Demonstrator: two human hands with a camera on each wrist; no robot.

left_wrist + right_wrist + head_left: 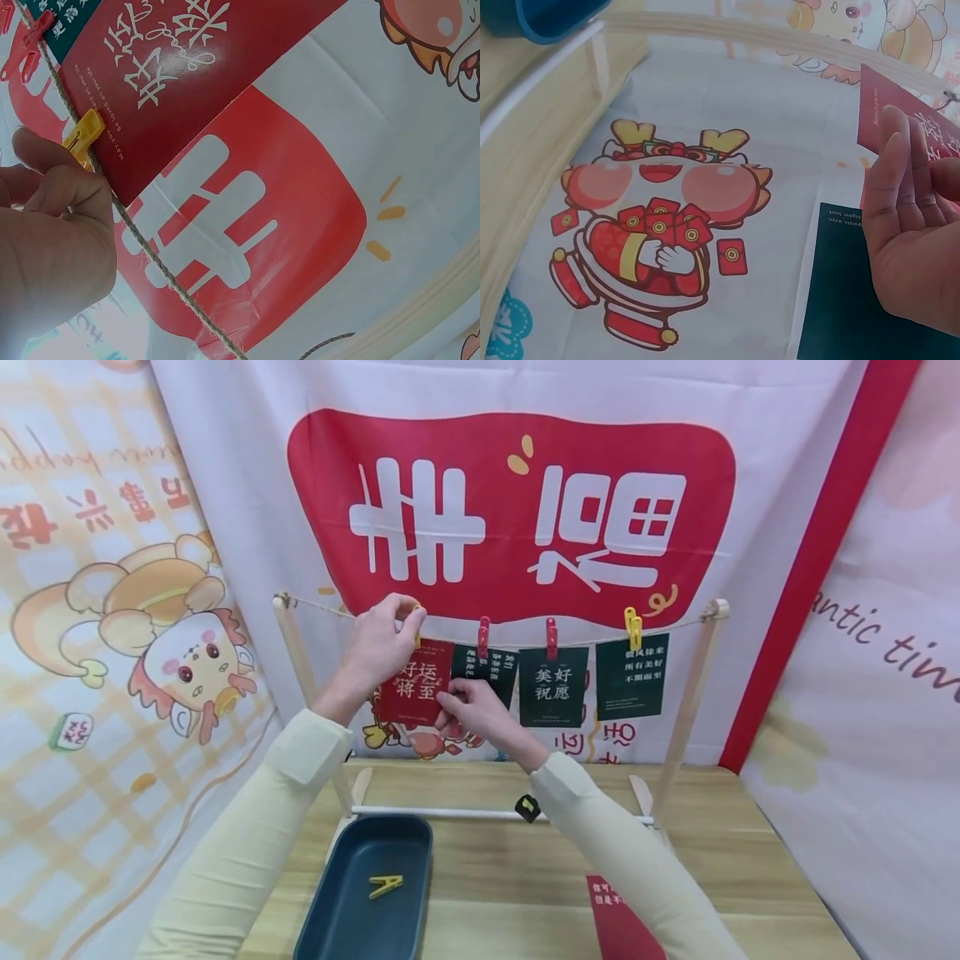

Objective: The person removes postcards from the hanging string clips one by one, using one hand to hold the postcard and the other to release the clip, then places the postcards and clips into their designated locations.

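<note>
At the left part of a twine line (174,282), my left hand (381,635) pinches a yellow clothespin (85,135) at the top edge of a red card (417,697) with white characters. My right hand (480,712) holds that card by its lower right edge, thumb in front; the right wrist view shows its fingers (904,180) against the card. Just right of it, a dark green card (495,668) hangs from a red clothespin (483,637), partly hidden by the red card and my right hand.
Two more green cards (555,689) hang farther right from red and yellow clothespins (633,628). Wooden posts (686,710) hold the line. On the table are a blue tray (429,860) with a yellow clothespin (386,886), a small black object (527,809), and another red card (622,927) partly under my right sleeve.
</note>
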